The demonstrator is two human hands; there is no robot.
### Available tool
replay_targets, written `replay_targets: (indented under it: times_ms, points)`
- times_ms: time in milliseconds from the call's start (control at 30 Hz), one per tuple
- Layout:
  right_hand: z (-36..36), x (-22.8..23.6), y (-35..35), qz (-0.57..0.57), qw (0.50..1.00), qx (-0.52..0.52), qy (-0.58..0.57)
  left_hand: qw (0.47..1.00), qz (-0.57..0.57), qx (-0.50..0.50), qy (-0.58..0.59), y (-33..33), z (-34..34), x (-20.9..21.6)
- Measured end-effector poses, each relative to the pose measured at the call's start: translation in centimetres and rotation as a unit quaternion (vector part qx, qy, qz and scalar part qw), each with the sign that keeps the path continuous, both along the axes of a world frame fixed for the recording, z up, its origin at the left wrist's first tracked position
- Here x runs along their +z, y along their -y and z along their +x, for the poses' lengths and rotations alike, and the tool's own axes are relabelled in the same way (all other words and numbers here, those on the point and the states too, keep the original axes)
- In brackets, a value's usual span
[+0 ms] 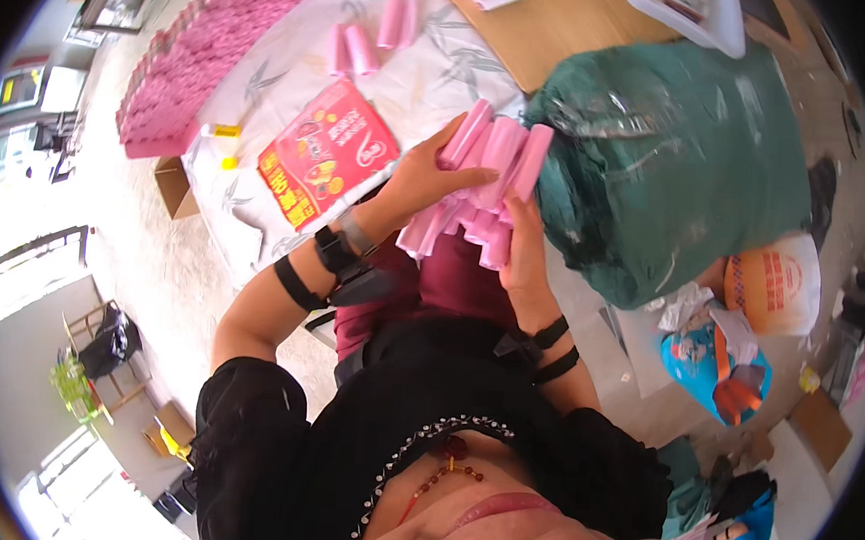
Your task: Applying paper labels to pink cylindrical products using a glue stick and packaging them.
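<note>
presently, left fingers: the left hand (426, 184) is curled part-closed around the left side of the bundle, thumb laid across the front; the fingertips on the far side are hidden.
right fingers: the right hand (526, 258) is closed against the lower right of the same bundle, fingertips on the rolls; how far the fingers reach behind cannot be told.
pink rolls: a loose bunch of pink rolls (501, 149) is held between both hands, above the lap at the table's near edge; ends uneven, some rolls standing higher, others hanging lower. no band or wrapper seen around them.
done, as judged: a good handful is gathered and in hand.
left, as judged: the bunch looks neither evened nor fastened; a few loose rolls (363, 44) lie apart on the cloth-covered table (425, 89), beyond the red packet, untouched.
pink stack: a large pink mass (223, 40) with a bumpy face stands at the table's far left. if made of like rolls, much is already put up; its make-up is too small to confirm.
nearby: red printed packet (330, 153), left of the hands; yellow-and-white tube (222, 131), farther left.
right side: bulky green bag (670, 176), just beside the bundle; cardboard sheet (580, 24) beyond.
</note>
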State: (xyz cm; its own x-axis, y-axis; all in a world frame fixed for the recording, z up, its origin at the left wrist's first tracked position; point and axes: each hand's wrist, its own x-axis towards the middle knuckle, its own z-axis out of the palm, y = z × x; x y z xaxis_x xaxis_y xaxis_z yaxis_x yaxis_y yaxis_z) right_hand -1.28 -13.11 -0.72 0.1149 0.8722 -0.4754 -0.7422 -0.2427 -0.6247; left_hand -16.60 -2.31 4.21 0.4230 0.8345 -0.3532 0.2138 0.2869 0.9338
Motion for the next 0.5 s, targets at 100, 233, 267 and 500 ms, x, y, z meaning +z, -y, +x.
replay_targets:
  times_ms: [100,233,267,500]
  points:
    - [-3.8,1.3,-2.3,0.000,0.999,0.046,-0.009,0.996,-0.028,0.055,-0.057,-0.3,-4.3,2.3]
    - [-4.9,0.0,-10.0,0.026,0.992,0.126,0.011,0.994,-0.019,0.107,-0.027,-5.7,-7.1,2.0]
    - [-5.0,0.0,-12.5,0.047,0.991,0.128,0.007,0.995,-0.012,0.103,-0.011,-8.0,-7.5,1.3]
    - [-4.3,-2.9,-28.0,0.140,0.970,0.181,0.087,0.980,0.030,0.149,0.132,-20.5,-7.5,-4.9]
